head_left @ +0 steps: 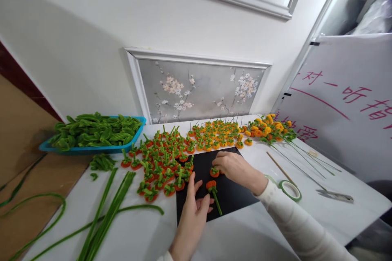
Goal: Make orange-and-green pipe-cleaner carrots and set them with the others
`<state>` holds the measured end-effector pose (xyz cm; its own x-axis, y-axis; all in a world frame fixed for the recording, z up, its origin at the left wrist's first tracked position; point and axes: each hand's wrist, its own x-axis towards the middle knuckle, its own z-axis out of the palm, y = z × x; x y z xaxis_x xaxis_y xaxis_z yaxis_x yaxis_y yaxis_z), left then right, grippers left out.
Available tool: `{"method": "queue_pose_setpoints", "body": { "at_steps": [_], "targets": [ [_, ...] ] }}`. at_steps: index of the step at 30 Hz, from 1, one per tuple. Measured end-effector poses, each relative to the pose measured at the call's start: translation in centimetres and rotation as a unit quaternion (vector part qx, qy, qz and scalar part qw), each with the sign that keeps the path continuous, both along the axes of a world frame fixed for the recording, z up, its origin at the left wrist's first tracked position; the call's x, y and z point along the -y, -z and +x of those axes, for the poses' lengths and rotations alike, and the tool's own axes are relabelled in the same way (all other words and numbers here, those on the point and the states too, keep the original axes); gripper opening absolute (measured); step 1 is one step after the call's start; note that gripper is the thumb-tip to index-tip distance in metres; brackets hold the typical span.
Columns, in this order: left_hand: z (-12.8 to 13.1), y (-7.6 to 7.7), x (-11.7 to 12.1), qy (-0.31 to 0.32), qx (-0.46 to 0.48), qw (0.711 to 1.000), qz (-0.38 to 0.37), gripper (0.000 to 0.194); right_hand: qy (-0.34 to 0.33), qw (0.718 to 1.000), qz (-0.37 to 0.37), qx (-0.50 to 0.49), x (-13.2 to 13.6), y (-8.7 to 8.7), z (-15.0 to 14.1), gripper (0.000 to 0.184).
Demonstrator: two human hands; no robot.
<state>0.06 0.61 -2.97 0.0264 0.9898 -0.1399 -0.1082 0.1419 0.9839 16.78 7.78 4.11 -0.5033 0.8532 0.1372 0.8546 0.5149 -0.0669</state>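
A black mat (241, 202) lies on the white table. Over its upper part, my right hand (234, 167) has its fingertips closed at the green top of a small round orange pipe-cleaner ornament (214, 173). Just below, a second orange ornament (211, 185) rests on the mat, its green fuzzy stem (218, 203) pointing toward me. My left hand (194, 208) is to the left of that stem, fingers apart and nothing held between them. Many similar orange ornaments with green tops (159, 167) crowd the table left of the mat.
Yellow-orange ornaments (219, 134) stand along the wall, with stemmed ones heaped (269, 126) at right. A blue tray (139, 128) holds green fuzzy pieces. Green pipe cleaners (105, 216) lie front left. At right are green tape (289, 190), a wooden stick (280, 166) and pliers (335, 196).
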Motion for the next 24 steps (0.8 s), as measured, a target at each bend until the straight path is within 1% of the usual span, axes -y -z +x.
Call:
{"method": "queue_pose_setpoints", "body": {
  "at_steps": [3,5,6,8,10,11,13,15,17,19,21,24],
  "targets": [
    [0.0,0.3,-0.1,-0.002,-0.011,1.000,0.009,0.079,-0.006,0.998,0.051,-0.021,-1.0,-1.2,-0.4,0.025],
    [-0.1,0.5,0.0,0.006,-0.040,0.999,0.025,0.070,0.001,0.995,0.096,-0.012,-2.5,-2.0,-1.5,0.025],
    [-0.2,0.5,0.1,0.014,-0.062,0.997,0.039,0.065,0.009,0.994,0.113,-0.004,-3.4,-2.3,-2.3,0.023],
    [-0.3,0.4,0.2,0.035,-0.129,0.987,0.093,0.053,-0.001,0.990,0.136,0.028,-5.3,-2.4,-3.9,0.022],
    [-0.3,0.3,0.4,0.065,-0.219,0.958,0.173,0.047,-0.006,0.989,0.142,0.043,-7.2,-2.0,-5.4,0.022],
    [-0.3,0.2,0.5,0.085,-0.266,0.937,0.212,0.049,-0.008,0.988,0.143,0.050,-7.9,-1.6,-5.9,0.020],
    [-0.2,-0.1,0.7,0.137,-0.353,0.886,0.268,0.058,-0.016,0.988,0.140,0.064,-9.0,-0.9,-6.6,0.016],
    [-0.1,-0.3,0.9,0.187,-0.418,0.838,0.297,0.065,-0.026,0.987,0.137,0.075,-9.6,-0.2,-6.9,0.016],
    [0.1,-0.4,1.0,0.218,-0.460,0.803,0.310,0.065,-0.035,0.987,0.137,0.081,-9.9,0.2,-6.9,0.017],
    [0.1,-0.5,1.0,0.228,-0.480,0.788,0.311,0.059,-0.043,0.986,0.141,0.080,-10.0,0.3,-6.9,0.018],
    [0.1,-0.6,0.9,0.225,-0.484,0.785,0.315,0.051,-0.049,0.985,0.146,0.074,-10.0,0.1,-6.9,0.019],
    [0.2,-0.7,0.7,0.222,-0.475,0.785,0.330,0.041,-0.048,0.985,0.160,0.053,-9.6,-1.0,-6.5,0.019]
  ]
}}
